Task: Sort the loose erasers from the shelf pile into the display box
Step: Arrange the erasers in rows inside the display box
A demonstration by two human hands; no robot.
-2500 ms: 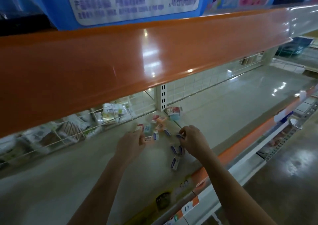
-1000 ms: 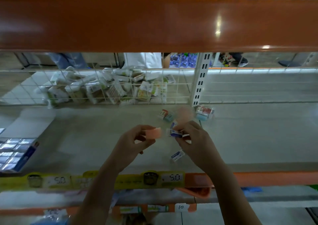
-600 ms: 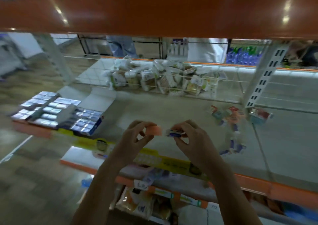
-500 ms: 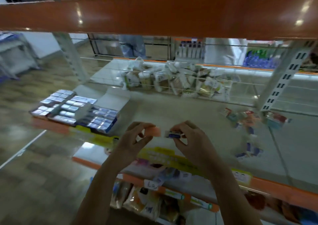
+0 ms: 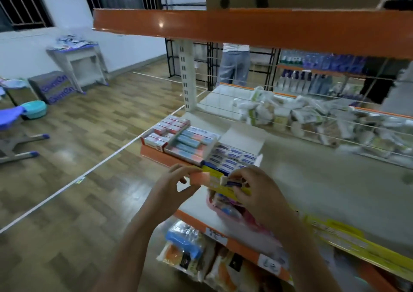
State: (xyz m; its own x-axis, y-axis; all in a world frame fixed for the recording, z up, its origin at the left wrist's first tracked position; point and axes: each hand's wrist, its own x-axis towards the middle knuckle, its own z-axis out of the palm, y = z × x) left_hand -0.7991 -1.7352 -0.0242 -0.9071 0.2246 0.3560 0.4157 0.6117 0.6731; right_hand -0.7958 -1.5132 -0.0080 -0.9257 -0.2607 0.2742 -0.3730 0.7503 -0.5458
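I have swung from the pile to the display box (image 5: pixel 232 157): left hand (image 5: pixel 176 186) pinching a pink eraser (image 5: pixel 200 178), right hand (image 5: pixel 257 191) pinching a blue-sleeved eraser (image 5: pixel 232 182), ready to slot in

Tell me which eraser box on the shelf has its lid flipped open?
The box of blue-and-white erasers, nearest the hands: its white lid stands up behind. The pink-and-blue and red-and-white boxes show none.

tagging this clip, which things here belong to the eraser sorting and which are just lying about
Job:
- left hand pinching a pink block eraser
- right hand pinching a white eraser with blue sleeve
- open white display box of blue-labelled erasers

Lying about:
- white packets behind the wire rail
- teal plastic basin
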